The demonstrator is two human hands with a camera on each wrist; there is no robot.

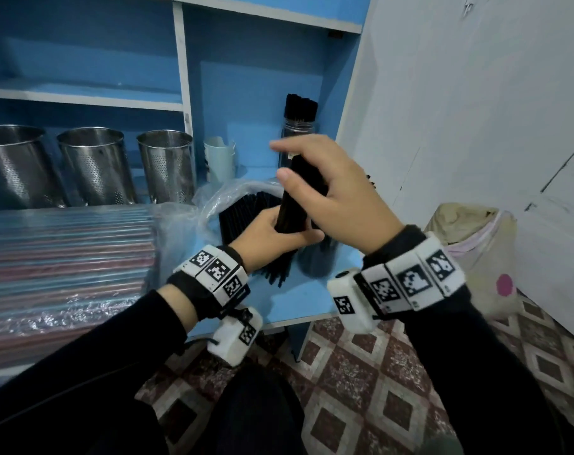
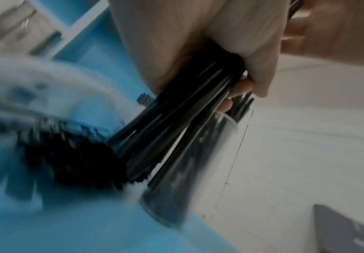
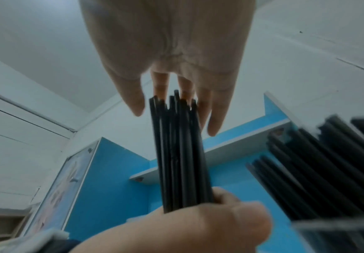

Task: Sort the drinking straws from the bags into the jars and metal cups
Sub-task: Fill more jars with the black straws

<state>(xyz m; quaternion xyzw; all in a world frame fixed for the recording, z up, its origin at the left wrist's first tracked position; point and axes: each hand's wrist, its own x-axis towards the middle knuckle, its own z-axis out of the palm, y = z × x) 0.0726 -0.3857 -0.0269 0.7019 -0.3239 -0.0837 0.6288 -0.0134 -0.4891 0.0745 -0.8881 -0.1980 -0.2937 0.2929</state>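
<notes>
A bundle of black straws [image 1: 295, 205] stands upright in front of the blue shelf unit. My left hand [image 1: 279, 234] grips its lower end; in the right wrist view that hand [image 3: 198, 222] is curled round the bundle [image 3: 181, 154]. Over the top my right hand [image 1: 341, 195] lies with straight fingers [image 3: 215, 111] against the straw tips. Under the hands stands a glass jar [image 1: 318, 257] with black straws in it, blurred in the left wrist view [image 2: 187, 171]. An open clear bag of black straws [image 1: 243, 205] lies just to the left.
A second jar [image 1: 300, 126] full of black straws stands at the back. Three perforated metal cups [image 1: 96, 165] line the shelf on the left, behind a clear bag of coloured straws [image 1: 65, 257]. Pale stacked cups [image 1: 220, 159] stand behind the bag. A lined bin [image 1: 476, 244] stands on the right.
</notes>
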